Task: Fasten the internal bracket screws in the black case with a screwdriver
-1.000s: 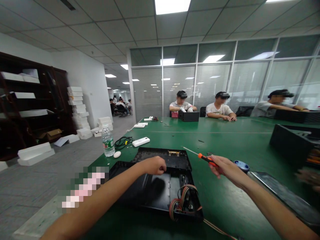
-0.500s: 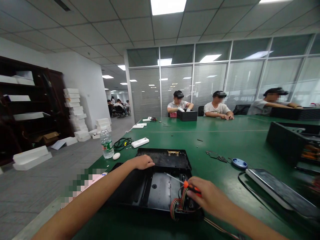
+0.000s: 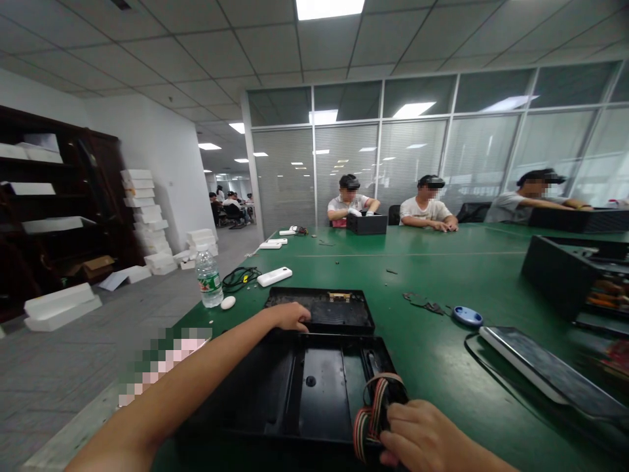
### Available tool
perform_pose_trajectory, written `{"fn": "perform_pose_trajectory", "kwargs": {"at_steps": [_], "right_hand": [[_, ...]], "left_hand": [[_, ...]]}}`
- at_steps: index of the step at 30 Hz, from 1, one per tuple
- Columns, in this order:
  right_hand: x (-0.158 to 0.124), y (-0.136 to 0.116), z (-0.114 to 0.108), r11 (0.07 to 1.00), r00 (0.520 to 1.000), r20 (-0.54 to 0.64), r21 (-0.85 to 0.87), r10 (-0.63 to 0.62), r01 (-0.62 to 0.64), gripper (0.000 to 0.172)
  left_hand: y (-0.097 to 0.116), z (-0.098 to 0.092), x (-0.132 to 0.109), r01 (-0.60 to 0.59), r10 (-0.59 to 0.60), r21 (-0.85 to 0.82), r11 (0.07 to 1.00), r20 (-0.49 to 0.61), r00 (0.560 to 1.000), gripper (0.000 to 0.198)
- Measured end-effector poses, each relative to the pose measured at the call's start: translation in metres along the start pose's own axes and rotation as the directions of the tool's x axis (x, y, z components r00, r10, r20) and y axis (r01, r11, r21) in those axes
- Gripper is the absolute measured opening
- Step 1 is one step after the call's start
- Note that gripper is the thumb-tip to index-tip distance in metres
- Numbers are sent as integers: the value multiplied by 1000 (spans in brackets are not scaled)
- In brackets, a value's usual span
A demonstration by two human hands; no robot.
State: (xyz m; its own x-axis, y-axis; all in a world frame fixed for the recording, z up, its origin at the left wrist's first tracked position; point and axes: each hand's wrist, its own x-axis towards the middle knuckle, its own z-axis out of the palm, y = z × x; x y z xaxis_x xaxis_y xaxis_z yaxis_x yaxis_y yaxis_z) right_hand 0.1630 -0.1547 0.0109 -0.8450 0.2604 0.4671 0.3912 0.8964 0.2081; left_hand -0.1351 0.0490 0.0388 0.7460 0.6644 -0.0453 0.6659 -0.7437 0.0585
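Observation:
A black open casing (image 3: 324, 380) lies on the green table, with a flat black panel (image 3: 319, 313) behind it. My left hand (image 3: 292, 316) is closed at the casing's rear edge, its fingers curled; what they grip is hidden. At the casing's right front corner, my right hand (image 3: 417, 432) is closed beside a striped ribbon cable (image 3: 377, 410). Its fingertips are partly hidden, so what it holds cannot be made out. No screwdriver shaft shows.
A water bottle (image 3: 209, 278), a white device (image 3: 274, 276) and cables stand at the left. To the right are a blue round dish (image 3: 468, 316), a tablet-like device (image 3: 531, 360) and a black chassis (image 3: 565, 278). Three people sit across the table.
My right hand has moved down toward the casing's near right corner, and the orange-handled screwdriver no longer shows. The casing and ribbon cable have shifted nearer and slightly right.

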Motion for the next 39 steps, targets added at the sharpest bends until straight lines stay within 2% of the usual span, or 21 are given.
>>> {"fn": "perform_pose_trajectory", "kwargs": {"at_steps": [4, 7, 10, 14, 16, 19, 22, 24, 25, 27, 30, 32, 35, 39], "right_hand": [[-7, -2, 3, 994, 995, 24, 45, 99, -100, 26], [-5, 11, 13, 986, 988, 75, 97, 132, -138, 23], [2, 43, 24, 984, 983, 143, 121, 116, -133, 17], [23, 95, 42, 987, 976, 181, 88, 119, -136, 20], [36, 115, 52, 983, 975, 159, 74, 155, -168, 22], [47, 134, 59, 978, 977, 54, 35, 206, -208, 26], [37, 148, 54, 991, 991, -44, 51, 125, -122, 26], [19, 158, 44, 999, 997, -68, 30, 47, -45, 28], [7, 164, 39, 999, 998, -47, 0, 51, -51, 29], [-16, 177, 28, 967, 973, -57, -116, 223, -229, 33], [-40, 191, 18, 864, 888, -96, -204, 450, -460, 37], [-44, 195, 18, 847, 856, -124, -130, 502, -515, 36], [-35, 193, 26, 839, 823, -163, 98, 544, -535, 36], [-10, 177, 39, 677, 686, -105, 327, 720, -660, 36]], "left_hand": [[10, -7, -2, -67, 73, 172, 983, -32, 997, 12], [18, -25, -8, -63, 86, 219, 974, -94, 992, 11], [29, -51, -24, -65, 94, 227, 972, -120, 988, 9], [52, -83, -56, -106, 136, 212, 972, -134, 982, 7], [64, -93, -73, -116, 141, 183, 976, -133, 981, 8], [79, -98, -96, -101, 114, 112, 989, -115, 987, 10], [90, -93, -115, -92, 97, 55, 994, -83, 992, 9], [97, -85, -125, -95, 97, 36, 995, -64, 993, 7], [100, -81, -130, -97, 99, 29, 995, -53, 994, 6], [106, -71, -137, -104, 105, 16, 994, -36, 994, 6], [113, -56, -145, -110, 110, 13, 994, -22, 994, 6], [117, -45, -147, -123, 123, 30, 992, -7, 992, 7], [119, -30, -143, -140, 138, 84, 987, 19, 990, 6], [115, -13, -134, -131, 126, 125, 983, 48, 991, 8]]}}
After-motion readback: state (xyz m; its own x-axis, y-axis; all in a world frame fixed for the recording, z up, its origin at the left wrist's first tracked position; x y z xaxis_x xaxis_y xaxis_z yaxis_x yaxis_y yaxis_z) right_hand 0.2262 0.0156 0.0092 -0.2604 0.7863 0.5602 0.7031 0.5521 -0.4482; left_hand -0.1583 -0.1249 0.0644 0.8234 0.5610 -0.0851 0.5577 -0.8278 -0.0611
